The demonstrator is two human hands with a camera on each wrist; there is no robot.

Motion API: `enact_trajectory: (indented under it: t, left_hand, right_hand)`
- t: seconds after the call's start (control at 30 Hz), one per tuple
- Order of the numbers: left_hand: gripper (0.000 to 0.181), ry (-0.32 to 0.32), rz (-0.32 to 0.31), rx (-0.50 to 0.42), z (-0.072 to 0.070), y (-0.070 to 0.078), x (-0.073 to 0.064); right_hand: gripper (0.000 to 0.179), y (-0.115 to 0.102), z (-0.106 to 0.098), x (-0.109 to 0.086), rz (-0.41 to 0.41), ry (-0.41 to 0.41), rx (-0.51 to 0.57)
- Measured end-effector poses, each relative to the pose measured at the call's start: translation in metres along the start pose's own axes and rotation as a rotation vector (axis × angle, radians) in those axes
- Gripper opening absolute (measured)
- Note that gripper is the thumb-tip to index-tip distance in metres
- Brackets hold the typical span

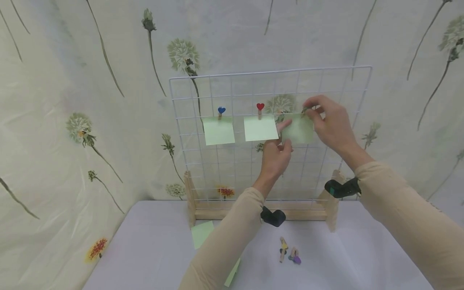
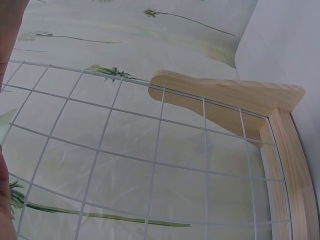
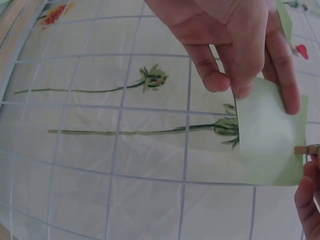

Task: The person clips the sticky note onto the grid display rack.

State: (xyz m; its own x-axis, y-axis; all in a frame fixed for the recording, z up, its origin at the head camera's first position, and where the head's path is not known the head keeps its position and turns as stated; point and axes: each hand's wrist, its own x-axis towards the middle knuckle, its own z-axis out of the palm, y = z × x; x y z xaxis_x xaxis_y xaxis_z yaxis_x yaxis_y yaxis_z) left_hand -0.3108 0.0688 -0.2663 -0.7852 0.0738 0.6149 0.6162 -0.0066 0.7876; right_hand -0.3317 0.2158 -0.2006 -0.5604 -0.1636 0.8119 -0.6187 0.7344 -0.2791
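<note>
A third pale green paper note (image 1: 300,131) lies against the white wire grid (image 1: 250,171), right of two pinned ones. My left hand (image 1: 274,158) pinches it near its left side, a finger reaching behind. My right hand (image 1: 332,125) pinches a small wooden clothespin (image 3: 300,150) at the note's top edge; fingers hide much of the clothespin. To the left, one note (image 1: 219,132) hangs from a blue heart clothespin (image 1: 221,110), and the middle note (image 1: 260,129) from a red heart clothespin (image 1: 260,107).
The grid stands in a wooden base (image 1: 261,214) on a white table (image 1: 145,249). Two decorated clothespins, one yellow (image 1: 283,246) and one purple (image 1: 295,257), lie in front. Green notes (image 1: 201,233) lie partly under my left forearm. A flowered cloth (image 1: 108,80) hangs behind.
</note>
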Motion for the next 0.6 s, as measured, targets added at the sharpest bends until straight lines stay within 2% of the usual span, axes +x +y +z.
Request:
enact_trajectory:
  t: [0.4,0.6]
  left_hand:
    - [0.050,-0.002,-0.004,0.006,0.0005,0.0006,-0.0004]
    - [0.050,-0.010,0.002,0.004,0.0004,-0.0002,-0.0004]
  right_hand:
    - [0.017,-0.0007,-0.0003,-0.0003,0.006,-0.007,0.002]
    - [0.016,-0.0011,-0.0001,-0.0001,-0.038,0.016,-0.019]
